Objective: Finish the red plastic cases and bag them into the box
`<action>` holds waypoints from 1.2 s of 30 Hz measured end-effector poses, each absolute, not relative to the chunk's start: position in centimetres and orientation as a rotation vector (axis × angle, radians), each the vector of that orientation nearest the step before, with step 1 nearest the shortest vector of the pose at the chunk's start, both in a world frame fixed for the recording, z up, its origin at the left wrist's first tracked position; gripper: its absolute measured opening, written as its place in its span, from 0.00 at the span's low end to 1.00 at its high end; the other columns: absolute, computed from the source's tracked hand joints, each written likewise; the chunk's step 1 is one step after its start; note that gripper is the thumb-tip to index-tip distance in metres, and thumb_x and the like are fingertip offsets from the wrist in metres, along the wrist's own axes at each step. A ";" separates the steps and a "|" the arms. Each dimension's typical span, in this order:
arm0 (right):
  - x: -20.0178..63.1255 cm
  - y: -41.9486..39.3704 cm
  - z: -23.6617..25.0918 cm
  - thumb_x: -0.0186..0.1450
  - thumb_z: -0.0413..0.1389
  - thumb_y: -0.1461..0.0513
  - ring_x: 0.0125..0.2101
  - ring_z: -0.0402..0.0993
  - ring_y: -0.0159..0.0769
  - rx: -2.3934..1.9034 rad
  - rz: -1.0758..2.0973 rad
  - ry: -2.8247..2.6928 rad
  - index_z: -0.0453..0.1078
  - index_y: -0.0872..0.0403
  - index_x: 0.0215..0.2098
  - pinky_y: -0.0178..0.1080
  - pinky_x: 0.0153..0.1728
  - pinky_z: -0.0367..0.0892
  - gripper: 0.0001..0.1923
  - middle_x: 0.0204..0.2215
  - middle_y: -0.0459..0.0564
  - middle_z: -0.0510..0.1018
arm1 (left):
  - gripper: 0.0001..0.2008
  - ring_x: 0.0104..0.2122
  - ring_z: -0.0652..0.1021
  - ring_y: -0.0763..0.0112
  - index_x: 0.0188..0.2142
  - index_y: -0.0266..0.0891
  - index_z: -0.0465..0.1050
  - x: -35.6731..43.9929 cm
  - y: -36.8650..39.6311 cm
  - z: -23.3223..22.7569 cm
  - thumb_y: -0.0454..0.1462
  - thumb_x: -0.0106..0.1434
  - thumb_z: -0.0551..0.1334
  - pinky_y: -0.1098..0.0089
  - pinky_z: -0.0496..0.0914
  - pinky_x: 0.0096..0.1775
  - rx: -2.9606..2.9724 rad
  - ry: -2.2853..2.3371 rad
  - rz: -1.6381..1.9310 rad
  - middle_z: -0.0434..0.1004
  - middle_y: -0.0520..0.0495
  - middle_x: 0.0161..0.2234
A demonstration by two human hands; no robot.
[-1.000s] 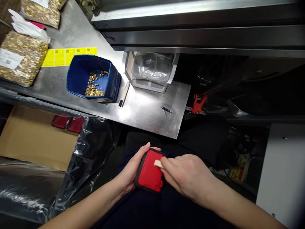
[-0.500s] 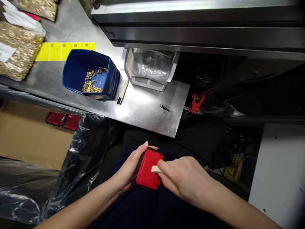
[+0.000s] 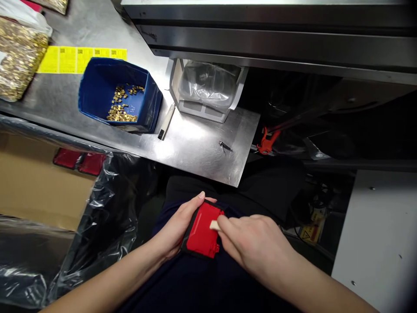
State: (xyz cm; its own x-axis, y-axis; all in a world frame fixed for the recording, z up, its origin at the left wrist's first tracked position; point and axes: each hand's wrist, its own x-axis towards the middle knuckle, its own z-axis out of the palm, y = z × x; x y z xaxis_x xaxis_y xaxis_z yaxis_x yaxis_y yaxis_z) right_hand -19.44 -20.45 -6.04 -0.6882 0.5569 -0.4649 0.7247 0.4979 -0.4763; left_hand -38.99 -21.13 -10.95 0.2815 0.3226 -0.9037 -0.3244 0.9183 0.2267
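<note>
On the lap, the left hand (image 3: 177, 228) grips the red case (image 3: 202, 232) while the right hand (image 3: 257, 248) pinches a small beige piece (image 3: 214, 224) against it, not yet released.

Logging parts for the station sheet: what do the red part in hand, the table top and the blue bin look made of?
Red part: looks like moulded plastic, matte red face with a black rim. Table top: bare sheet metal, probably stainless steel, brushed with glare patches. Blue bin: seemingly plastic, smooth even colour; it holds small brass-coloured pieces, likely metal by their shine.
</note>
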 end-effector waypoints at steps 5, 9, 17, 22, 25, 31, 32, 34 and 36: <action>-19.5 -20.8 -6.3 0.73 0.52 0.64 0.22 0.73 0.36 1.072 -0.941 2.607 0.66 0.51 0.40 0.42 0.26 0.47 0.03 0.24 0.39 0.75 | 0.24 0.31 0.80 0.65 0.46 0.37 0.78 -39.0 -21.0 -10.9 0.55 0.67 0.63 0.69 0.75 0.34 -0.016 1.183 0.430 0.84 0.41 0.35; -19.6 -21.3 -6.4 0.74 0.50 0.63 0.22 0.73 0.35 1.147 -0.883 2.640 0.66 0.51 0.41 0.41 0.26 0.47 0.04 0.24 0.39 0.74 | 0.23 0.32 0.81 0.63 0.46 0.38 0.78 -39.1 -20.9 -10.7 0.55 0.66 0.63 0.68 0.76 0.35 -0.042 1.160 0.434 0.84 0.41 0.36; -20.1 -21.4 -6.3 0.74 0.51 0.64 0.22 0.74 0.35 1.215 -0.900 2.618 0.66 0.50 0.40 0.41 0.26 0.48 0.05 0.24 0.39 0.75 | 0.23 0.32 0.81 0.64 0.47 0.38 0.77 -39.3 -21.0 -10.6 0.55 0.66 0.63 0.69 0.76 0.35 -0.029 1.175 0.442 0.84 0.42 0.36; -20.1 -21.0 -6.3 0.74 0.51 0.64 0.23 0.74 0.35 1.218 -0.938 2.579 0.66 0.50 0.39 0.41 0.26 0.46 0.05 0.24 0.39 0.76 | 0.24 0.31 0.81 0.64 0.49 0.39 0.77 -39.4 -21.1 -10.6 0.55 0.67 0.63 0.69 0.76 0.34 -0.021 1.205 0.426 0.84 0.41 0.36; -19.9 -20.9 -6.3 0.73 0.53 0.63 0.24 0.74 0.35 1.208 -0.996 2.543 0.66 0.50 0.38 0.40 0.26 0.46 0.04 0.25 0.39 0.77 | 0.25 0.31 0.81 0.64 0.50 0.40 0.77 -39.3 -21.2 -10.6 0.56 0.67 0.62 0.68 0.77 0.33 -0.044 1.212 0.414 0.84 0.41 0.37; -19.5 -21.0 -6.3 0.74 0.52 0.63 0.25 0.75 0.35 1.220 -1.022 2.503 0.66 0.50 0.39 0.41 0.25 0.44 0.05 0.26 0.40 0.79 | 0.24 0.29 0.81 0.65 0.49 0.39 0.77 -38.9 -21.4 -10.5 0.56 0.68 0.61 0.70 0.77 0.32 -0.038 1.241 0.433 0.84 0.42 0.35; -19.5 -21.0 -6.2 0.74 0.51 0.63 0.25 0.75 0.35 1.223 -1.031 2.496 0.67 0.50 0.39 0.40 0.25 0.44 0.05 0.27 0.41 0.79 | 0.24 0.29 0.81 0.65 0.49 0.39 0.77 -38.9 -21.4 -10.4 0.56 0.68 0.61 0.69 0.77 0.32 -0.043 1.241 0.433 0.84 0.42 0.35; -19.4 -20.9 -6.1 0.74 0.52 0.63 0.25 0.75 0.35 1.199 -1.066 2.485 0.67 0.50 0.40 0.40 0.25 0.44 0.04 0.27 0.41 0.80 | 0.24 0.29 0.81 0.65 0.49 0.39 0.77 -38.8 -21.4 -10.3 0.55 0.68 0.61 0.69 0.77 0.32 -0.050 1.245 0.428 0.84 0.42 0.34; -19.3 -20.7 -6.0 0.74 0.52 0.63 0.25 0.76 0.35 1.170 -1.102 2.479 0.67 0.50 0.39 0.41 0.25 0.44 0.04 0.28 0.41 0.80 | 0.23 0.28 0.81 0.65 0.48 0.39 0.78 -38.7 -21.4 -10.2 0.55 0.68 0.61 0.69 0.77 0.32 -0.048 1.251 0.425 0.84 0.42 0.34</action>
State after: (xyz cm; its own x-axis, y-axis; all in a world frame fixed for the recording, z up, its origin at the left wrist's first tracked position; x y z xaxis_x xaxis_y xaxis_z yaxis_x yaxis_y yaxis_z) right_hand -19.35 -20.74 -6.03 -0.6717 0.5892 -0.4491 0.7281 0.4131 -0.5470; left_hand -38.73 -21.41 -10.24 0.2468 0.2857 -0.9260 -0.3371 0.9212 0.1944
